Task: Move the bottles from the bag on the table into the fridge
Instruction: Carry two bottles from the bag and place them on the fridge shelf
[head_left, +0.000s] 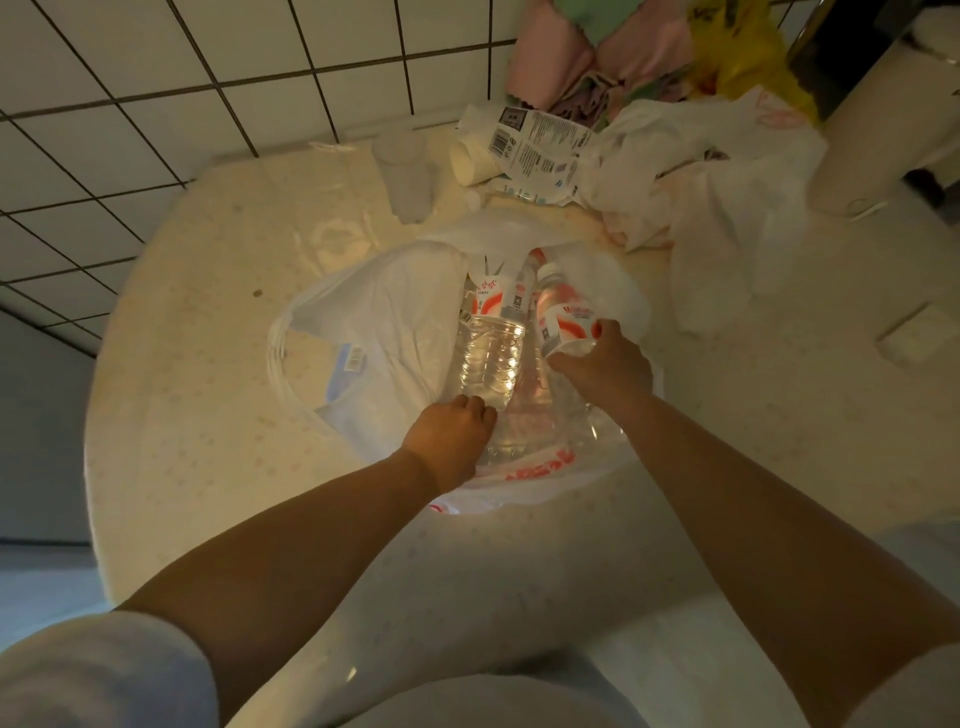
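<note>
Both hands in the white bag (384, 332) on the table (218, 244): my left hand (451, 431) is curled around the base of a clear bottle (488, 358) lying in the bag's middle, my right hand (602, 364) grips a second bottle (563, 317) by its label at the bag's right side. More bottles (511, 431) lie under these in the bag. Behind the bag: plastic cups (405, 176), paper cup stack (475, 161), crumpled bags (727, 171).

Home kitchen: tiled wall (156, 93), cluttered table (208, 364).
</note>
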